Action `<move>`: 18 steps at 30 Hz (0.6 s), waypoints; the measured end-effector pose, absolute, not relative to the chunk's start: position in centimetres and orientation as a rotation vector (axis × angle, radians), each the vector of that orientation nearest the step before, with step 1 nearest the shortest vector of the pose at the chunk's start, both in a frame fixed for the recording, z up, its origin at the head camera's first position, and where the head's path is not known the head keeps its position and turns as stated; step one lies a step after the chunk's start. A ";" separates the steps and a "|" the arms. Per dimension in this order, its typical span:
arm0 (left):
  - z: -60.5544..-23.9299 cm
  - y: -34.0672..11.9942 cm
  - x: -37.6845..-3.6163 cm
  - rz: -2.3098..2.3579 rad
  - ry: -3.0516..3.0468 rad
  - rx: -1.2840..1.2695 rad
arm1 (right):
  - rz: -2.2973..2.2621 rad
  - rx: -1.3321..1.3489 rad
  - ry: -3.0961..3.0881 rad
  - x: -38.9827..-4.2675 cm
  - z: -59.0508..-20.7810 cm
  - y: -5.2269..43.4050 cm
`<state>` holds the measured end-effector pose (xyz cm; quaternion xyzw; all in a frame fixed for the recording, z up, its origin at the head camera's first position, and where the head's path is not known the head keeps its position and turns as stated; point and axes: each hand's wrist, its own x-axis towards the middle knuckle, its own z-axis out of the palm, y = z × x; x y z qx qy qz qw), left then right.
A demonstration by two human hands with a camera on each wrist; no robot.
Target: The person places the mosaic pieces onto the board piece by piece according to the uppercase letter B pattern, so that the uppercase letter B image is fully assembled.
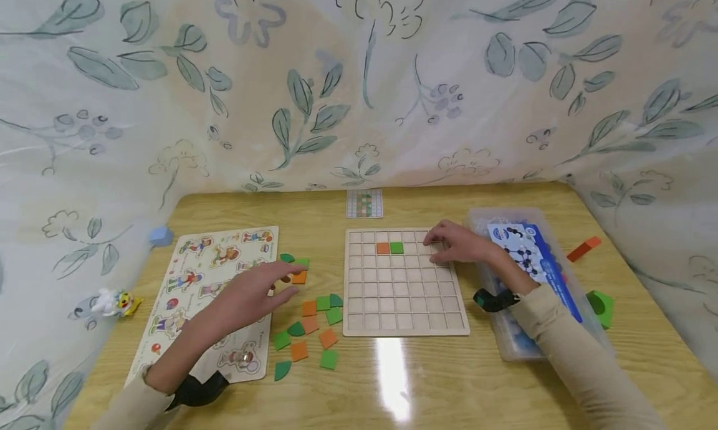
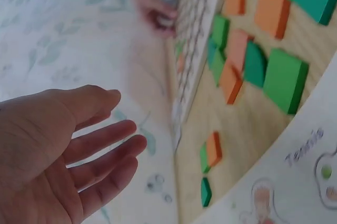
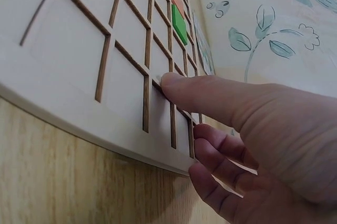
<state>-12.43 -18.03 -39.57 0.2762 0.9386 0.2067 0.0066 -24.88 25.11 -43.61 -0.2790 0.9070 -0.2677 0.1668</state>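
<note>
A wooden grid board [image 1: 404,290] lies flat on the table. In its upper rows an orange square tile [image 1: 382,248] and a green square tile [image 1: 396,248] sit side by side. My right hand [image 1: 461,242] rests at the board's right edge; in the right wrist view its thumb [image 3: 195,90] touches the grid and the other fingers are loosely bent near the rim. My left hand [image 1: 255,296] hovers with relaxed fingers beside the loose tiles, holding nothing. Several orange squares [image 1: 300,351], green squares [image 1: 328,359] and dark green quarter-round tiles [image 1: 283,370] are scattered left of the board.
A picture puzzle board [image 1: 191,255] lies under my left forearm. Behind the grid stands a small pattern card [image 1: 364,204]. To the right are a plastic box [image 1: 507,349], an orange block [image 1: 583,248] and a green block [image 1: 601,308]. A blue block [image 1: 161,236] and toy figure [image 1: 120,303] are at left.
</note>
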 end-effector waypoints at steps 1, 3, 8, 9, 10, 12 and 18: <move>-39.4 -18.5 -12.5 0.686 2.941 0.840 | -0.760 -0.797 2.583 -24.9 -43.6 25.1; -39.1 -19.1 -12.5 0.735 2.945 0.809 | -0.755 -0.796 2.585 -25.0 -43.4 25.0; -38.9 -19.7 -12.3 0.784 2.945 0.777 | -0.744 -0.797 2.590 -25.0 -43.7 25.1; -38.9 -19.7 -12.3 0.789 2.944 0.780 | -0.744 -0.798 2.592 -25.0 -43.7 25.1; -38.9 -19.7 -12.3 0.791 2.942 0.784 | -0.745 -0.799 2.592 -25.0 -43.7 25.1; -39.0 -19.7 -12.2 0.791 2.934 0.794 | -0.744 -0.799 2.594 -25.0 -43.7 25.1; -39.6 -19.6 -12.3 0.787 2.910 0.759 | -0.743 -0.790 2.599 -24.9 -43.7 25.1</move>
